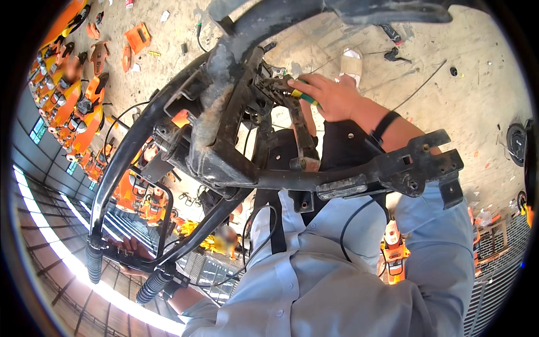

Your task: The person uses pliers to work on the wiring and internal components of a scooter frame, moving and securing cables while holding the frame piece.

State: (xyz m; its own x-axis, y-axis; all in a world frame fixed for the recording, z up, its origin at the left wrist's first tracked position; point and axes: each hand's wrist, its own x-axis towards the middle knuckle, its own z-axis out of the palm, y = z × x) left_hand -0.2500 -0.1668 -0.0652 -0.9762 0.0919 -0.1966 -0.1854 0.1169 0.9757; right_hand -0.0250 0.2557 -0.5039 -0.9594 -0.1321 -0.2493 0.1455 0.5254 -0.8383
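A worn black metal vehicle frame (224, 168), scuffed and dirty, spans the middle of the view in front of my body. At its far side my right hand (334, 98) is closed round a hand tool with a yellow-and-green handle (303, 98). The tool's working end lies among dark brackets and linkage parts (275, 87) of the frame, too cluttered to make out. Low on the left, my left hand (132, 253) grips the frame's crossbar (126, 257) between two black coil springs (94, 264); the bar hides part of the hand.
Orange vehicle bodies (81, 118) stand in rows along the left. Loose orange covers (137, 38) and small scraps litter the concrete floor (224, 17). Thin black cables (275, 224) dangle from the frame near my shirt. A wheel (515, 143) sits at the far right.
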